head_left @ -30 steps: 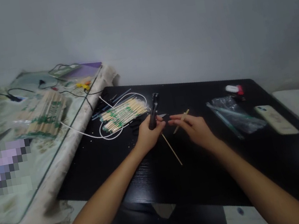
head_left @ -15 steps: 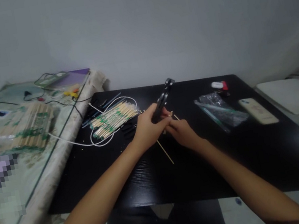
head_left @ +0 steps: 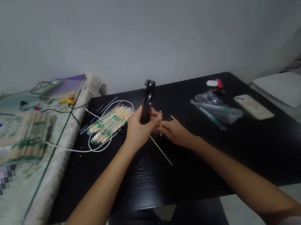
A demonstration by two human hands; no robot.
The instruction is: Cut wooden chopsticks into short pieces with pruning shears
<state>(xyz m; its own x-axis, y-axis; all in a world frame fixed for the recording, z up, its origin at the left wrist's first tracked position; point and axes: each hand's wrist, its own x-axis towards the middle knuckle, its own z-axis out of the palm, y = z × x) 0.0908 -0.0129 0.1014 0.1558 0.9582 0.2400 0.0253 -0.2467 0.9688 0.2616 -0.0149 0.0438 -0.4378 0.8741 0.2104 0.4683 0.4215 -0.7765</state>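
Observation:
My left hand (head_left: pixel 136 129) is wrapped round a black clamp-like tool (head_left: pixel 146 103) whose curved, hooked end points up; its exact kind is unclear. Close against it, my right hand (head_left: pixel 175 129) is closed in a pinch on a short, thin wooden stick (head_left: pixel 160 115) that pokes up between the fingers of both hands. The fingers hide most of this stick. Below the hands a long thin wooden stick (head_left: pixel 161 151) slants across the black table (head_left: pixel 179 179). Another stick end (head_left: pixel 172 117) shows just behind my right hand.
Left of my hands lie wrapped chopsticks (head_left: pixel 109 125) with a white cable (head_left: pixel 83 150) round them. More chopstick packs (head_left: pixel 31 137) rest on the glass-topped surface. On the right are crumpled plastic wrapping (head_left: pixel 216 106), a phone (head_left: pixel 253 106) and a small white-and-red case (head_left: pixel 214 83).
Both hands and the black tool have shifted left in view and stay together. The tool stands a little more upright. The whole scene has shifted slightly as the camera turned.

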